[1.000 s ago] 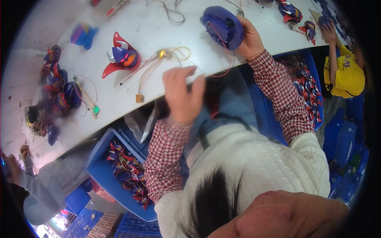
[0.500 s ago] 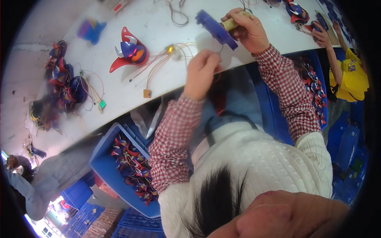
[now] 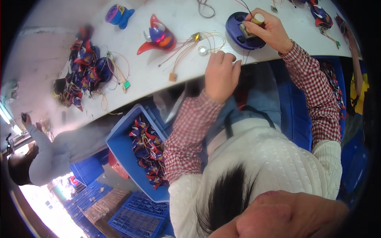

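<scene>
My right hand (image 3: 270, 29) grips a cream cylindrical piece (image 3: 258, 18) with a dark cord, held over a round purple base (image 3: 234, 28). The base is face up near the table's front edge. My left hand (image 3: 221, 75) is just off that edge with its fingers curled together; what is in them, if anything, is hidden. A thin dark wire hangs below the base near its thumb. Left of the base lies a red and purple horned toy head (image 3: 162, 36) with lit eyes. Wires run from it to a small lit board (image 3: 196, 37), a silver disc (image 3: 203, 50) and a brown block (image 3: 173, 77).
A pile of wired toy heads (image 3: 89, 65) covers the table's left part, with a blue toy piece (image 3: 120, 16) behind. Below the table, a blue bin (image 3: 119, 127) holds many more heads. Another person (image 3: 67, 146) is at the left; a co-worker's arm (image 3: 354, 59) shows at the right.
The purple base has turned from edge-on to face up and come lower, over the table. My left hand has moved slightly down. The whole view has shifted, so things appear farther right.
</scene>
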Available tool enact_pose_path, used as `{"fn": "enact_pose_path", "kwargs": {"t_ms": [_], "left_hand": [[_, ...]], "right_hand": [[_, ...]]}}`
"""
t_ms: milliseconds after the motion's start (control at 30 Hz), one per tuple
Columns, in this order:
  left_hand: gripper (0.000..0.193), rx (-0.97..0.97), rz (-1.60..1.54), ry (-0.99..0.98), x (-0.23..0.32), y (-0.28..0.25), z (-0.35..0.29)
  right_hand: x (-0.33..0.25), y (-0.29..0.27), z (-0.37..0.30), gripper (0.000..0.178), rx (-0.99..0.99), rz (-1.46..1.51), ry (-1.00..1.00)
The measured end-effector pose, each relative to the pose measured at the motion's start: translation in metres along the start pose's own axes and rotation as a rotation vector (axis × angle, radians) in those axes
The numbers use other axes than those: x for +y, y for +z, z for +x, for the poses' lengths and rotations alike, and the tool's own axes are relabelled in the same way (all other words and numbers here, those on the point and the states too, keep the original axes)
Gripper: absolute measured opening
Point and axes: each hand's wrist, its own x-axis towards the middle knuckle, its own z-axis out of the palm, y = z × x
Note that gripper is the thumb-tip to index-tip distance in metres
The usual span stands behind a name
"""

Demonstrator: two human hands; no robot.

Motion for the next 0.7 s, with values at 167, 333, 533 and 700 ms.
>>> {"fn": "enact_pose_path", "kwargs": {"t_ms": [167,333,533,700], "left_hand": [[0.018,0.154,-0.030,0.060,0.000,-0.026,-0.026],[0.026,0.297,0.311,-0.245,-0.046,-0.075,-0.063],[0.028,0.149,0.460,-0.262,-0.081,-0.092,-0.065],[0.028,0.076,0.298,-0.315,-0.089,-0.095,-0.063]], "right_hand": [[0.008,0.004,0.001,0.009,0.036,-0.073,-0.107],[0.013,0.005,0.001,0.011,0.000,-0.114,-0.089],[0.031,0.020,0.001,0.016,0.123,-0.028,-0.013],[0.040,0.019,-0.016,0.016,0.275,0.148,-0.052]]}}
